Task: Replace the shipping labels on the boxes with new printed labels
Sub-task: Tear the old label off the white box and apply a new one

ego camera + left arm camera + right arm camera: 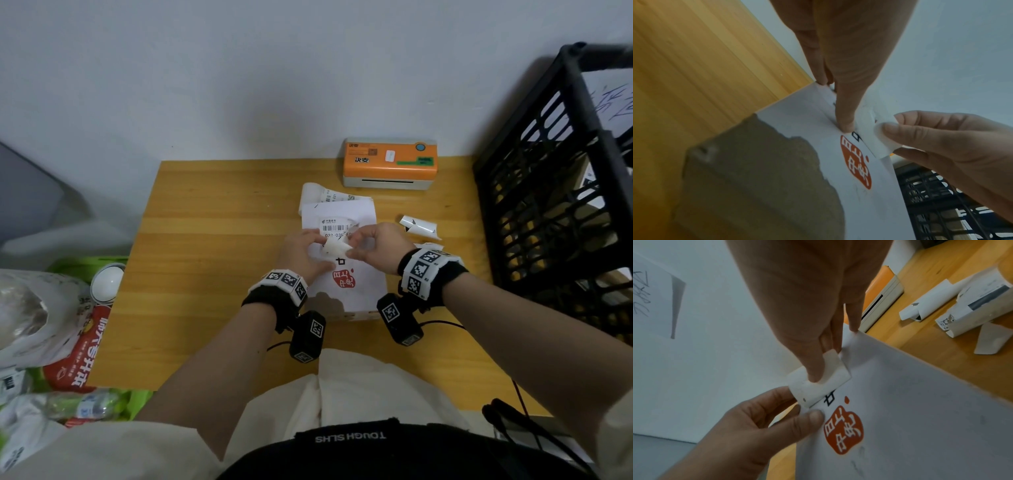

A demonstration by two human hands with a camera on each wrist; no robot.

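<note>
A white box (352,291) with a red seal logo lies on the wooden table (212,240) in front of me. Its old barcode label (337,228) sits at the far end. My right hand (356,251) pinches a white strip of label (818,382) that is peeled up and curled back from the box top. My left hand (308,250) rests on the box, with a straight fingertip (846,126) pressed down just above the logo, beside the strip (882,141). The box's near corner shows a torn brown patch (756,170).
An orange label printer (390,162) stands at the table's back edge. Loose papers (329,197) lie behind the box, and curled label scraps (419,226) to its right. A black crate (548,205) fills the right side. Bags and bottles (51,325) crowd the left.
</note>
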